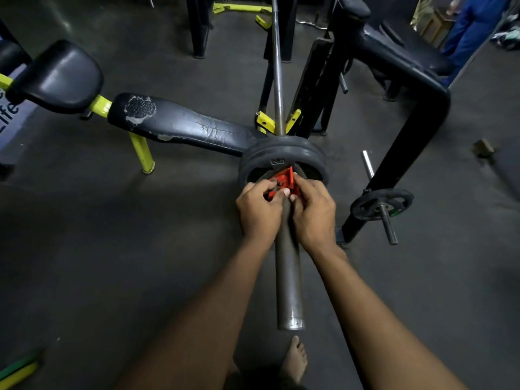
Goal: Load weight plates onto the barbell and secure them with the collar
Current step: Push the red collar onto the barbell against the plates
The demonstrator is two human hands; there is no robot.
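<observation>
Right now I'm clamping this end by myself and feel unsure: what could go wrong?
1. Both hands, left hand and right hand, pinch the red collar close against the plates; fingers might get nipped as it snaps shut.
2. A bare foot sits under the sleeve end, so a dropped collar or sliding plate could hit it.

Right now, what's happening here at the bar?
A person stands at the end of a barbell sleeve with black weight plates already slid on. Both the left hand and the right hand grip a red collar on the sleeve against the plates. Whether it is locked cannot be told.
</observation>
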